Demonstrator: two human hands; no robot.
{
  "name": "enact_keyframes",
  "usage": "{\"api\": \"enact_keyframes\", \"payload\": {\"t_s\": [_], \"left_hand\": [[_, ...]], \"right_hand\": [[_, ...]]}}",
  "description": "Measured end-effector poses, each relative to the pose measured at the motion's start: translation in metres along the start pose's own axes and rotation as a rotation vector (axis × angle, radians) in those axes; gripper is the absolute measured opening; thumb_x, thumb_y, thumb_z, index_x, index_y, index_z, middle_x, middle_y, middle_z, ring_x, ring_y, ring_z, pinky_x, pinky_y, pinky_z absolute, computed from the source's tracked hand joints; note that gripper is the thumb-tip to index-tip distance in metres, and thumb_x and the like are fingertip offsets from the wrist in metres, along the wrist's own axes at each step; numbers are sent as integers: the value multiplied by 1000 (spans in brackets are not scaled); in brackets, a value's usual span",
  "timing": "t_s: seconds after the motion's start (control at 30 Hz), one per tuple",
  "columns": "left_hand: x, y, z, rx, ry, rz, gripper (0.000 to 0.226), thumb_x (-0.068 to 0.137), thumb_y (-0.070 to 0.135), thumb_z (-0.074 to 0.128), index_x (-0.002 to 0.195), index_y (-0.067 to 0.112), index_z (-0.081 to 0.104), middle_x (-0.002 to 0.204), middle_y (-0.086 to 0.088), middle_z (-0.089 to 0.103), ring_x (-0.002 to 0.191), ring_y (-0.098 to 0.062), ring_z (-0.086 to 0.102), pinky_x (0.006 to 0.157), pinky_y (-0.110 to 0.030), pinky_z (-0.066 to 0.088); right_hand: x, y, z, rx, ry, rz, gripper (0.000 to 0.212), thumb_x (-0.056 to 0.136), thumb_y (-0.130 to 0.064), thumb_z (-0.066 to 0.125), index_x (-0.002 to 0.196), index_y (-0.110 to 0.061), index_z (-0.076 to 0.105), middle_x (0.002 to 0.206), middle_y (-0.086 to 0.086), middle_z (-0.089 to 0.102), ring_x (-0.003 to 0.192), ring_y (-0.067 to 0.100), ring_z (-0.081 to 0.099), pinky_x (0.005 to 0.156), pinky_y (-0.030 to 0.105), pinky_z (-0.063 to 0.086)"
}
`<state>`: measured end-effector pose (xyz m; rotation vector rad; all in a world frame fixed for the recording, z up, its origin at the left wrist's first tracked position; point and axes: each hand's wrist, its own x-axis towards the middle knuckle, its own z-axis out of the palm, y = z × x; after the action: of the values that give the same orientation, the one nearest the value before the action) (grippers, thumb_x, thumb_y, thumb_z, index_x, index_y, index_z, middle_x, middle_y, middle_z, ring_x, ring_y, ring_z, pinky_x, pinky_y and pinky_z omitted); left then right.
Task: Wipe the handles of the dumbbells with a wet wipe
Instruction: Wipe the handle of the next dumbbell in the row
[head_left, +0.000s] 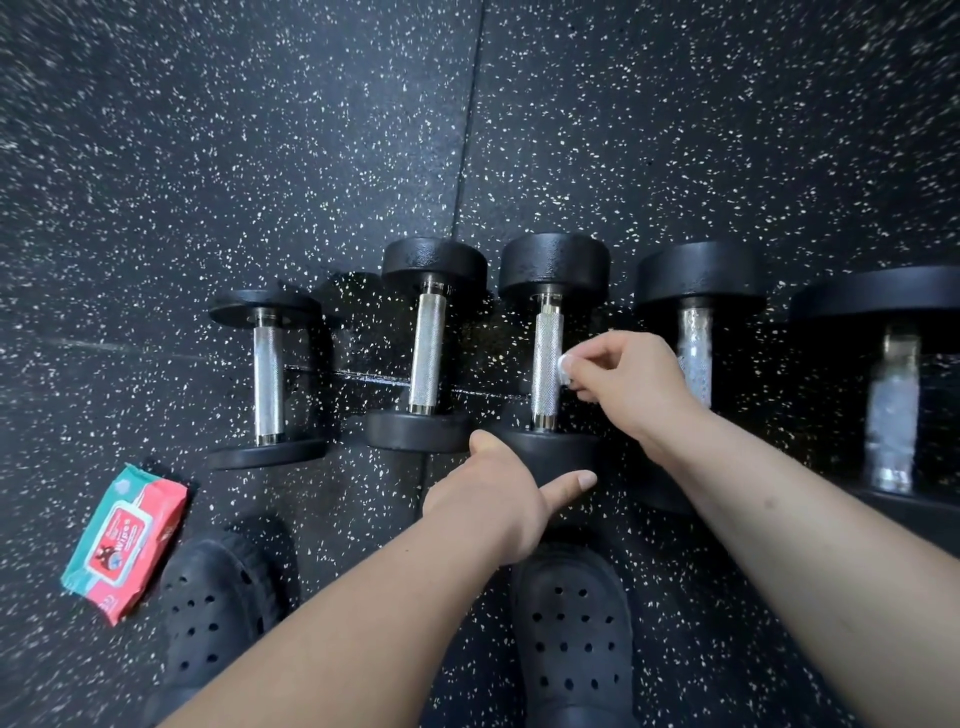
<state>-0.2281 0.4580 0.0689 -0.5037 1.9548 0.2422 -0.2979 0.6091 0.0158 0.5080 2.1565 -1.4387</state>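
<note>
Head view: five dumbbells (434, 265) are laid side by side on the speckled floor (260, 156), ranged from 9 to 3 o'clock across the middle. The handle (545, 332) of the third dumbbell is being wiped. A small wad of wet wipe (563, 366) is pinched in the fingertips of the right hand (634, 384) and pressed to the handle's 3 o'clock side, about halfway along. The dumbbell's near head (550, 457) is braced by the left hand (493, 499), with thumb and forefinger held straight and spread; nothing is clasped. A pack of wipes (124, 540) lies at 8 o'clock.

The task is judged to be about midway. The two handles toward 3 o'clock glisten as if wetted, while those toward 9 o'clock look dry. The next move calls for the wad to be drawn along the knurling, and the dumbbell rolled so the underside is reached.

The remaining left fingers are hidden. Most of the wipe is buried in the fingertips. The fifth dumbbell (893, 415) is blurred and cut off at the 3 o'clock edge.
</note>
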Motion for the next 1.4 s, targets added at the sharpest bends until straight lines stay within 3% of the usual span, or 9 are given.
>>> {"api": "enact_keyframes", "payload": {"t_s": [0.13,0.37,0.6,0.77,0.93,1.03,1.17,1.3,1.4], "left_hand": [[0,0,-1,15,-12,-2,127,67,101,47,147,6,16,92,-4,68,100,-32,69,92,-43,56],[-1,0,-1,-3,-12,-2,118,70,97,51,141,8,20,97,-6,68,103,-33,69,94,-44,55],[-1,-1,-1,7,-2,7,127,71,99,50,148,4,17,81,-1,57,99,-29,66,83,-38,51],[-1,-2,-1,35,-15,23,120,80,88,53,154,5,9,82,-3,53,97,-31,63,84,-40,52],[-2,1,-1,-6,-2,-6,111,69,99,50,132,12,25,81,-3,61,93,-31,66,77,-38,49],[-3,3,1,-28,9,-15,108,65,102,49,122,13,28,80,-2,60,91,-31,66,73,-38,47],[-7,7,0,24,4,-33,109,76,92,57,138,8,26,88,-1,63,84,-26,63,71,-35,47],[-9,8,-3,23,-2,-46,103,77,89,58,134,8,28,79,-2,57,81,-24,60,72,-35,47],[-8,6,-3,12,5,-30,106,73,95,55,131,10,29,79,-2,56,86,-24,61,74,-35,46]], "right_hand": [[-11,-6,-10,-269,-207,-8,8,76,-23,83,70,-28,81,66,-6,75,63,9,66,69,31,55],[5,-6,-1,-49,93,-48,11,77,-46,80,87,-43,77,81,-8,78,83,17,76,87,49,62],[-4,2,-13,-289,-184,-39,8,78,-34,89,76,-33,80,73,-10,78,77,15,75,87,46,62],[-4,3,-4,-212,-18,-54,9,86,-31,83,78,-30,79,82,-14,78,85,10,73,90,42,59],[-13,-3,-9,-424,-206,-64,10,79,-28,86,75,-28,77,73,-15,76,77,6,72,77,33,58],[-16,-14,-16,-558,-287,-146,12,76,-32,89,73,-30,77,70,-19,74,70,1,70,78,31,59],[-12,-32,-20,-481,-175,-383,8,82,-26,83,83,-32,78,74,-16,74,72,1,68,74,18,52],[2,-33,-6,-869,-58,-820,9,90,-27,76,96,-34,79,95,-13,69,91,17,64,66,31,50],[11,-22,5,-1080,-50,-993,13,96,-32,68,91,-26,78,102,-6,61,95,23,56,58,33,45]]}}
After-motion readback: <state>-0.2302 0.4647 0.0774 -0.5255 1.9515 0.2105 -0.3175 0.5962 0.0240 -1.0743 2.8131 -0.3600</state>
